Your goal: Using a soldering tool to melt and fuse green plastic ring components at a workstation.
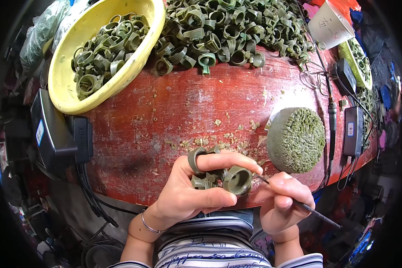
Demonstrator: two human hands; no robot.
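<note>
My left hand (187, 190) is closed round a small cluster of dark green rings, likely wax. One green ring (237, 180) is pinched between its thumb and index finger, its round opening turned up toward the right. Another ring (195, 161) loops at the index finger. In my right hand (285, 203) is a thin, dark pen-like tool (318, 214), gripped between thumb and fingers. Its tip points left and is right beside the pinched ring; whether it touches I cannot tell.
A round green block (295, 140) with a rough, pitted top stands right of my hands. Green rings (228, 31) heap at the back. A yellow basin (58, 85) holds more rings. Black boxes (353, 131) with cables, a white cup (331, 24) and shavings lie about the red table (134, 134).
</note>
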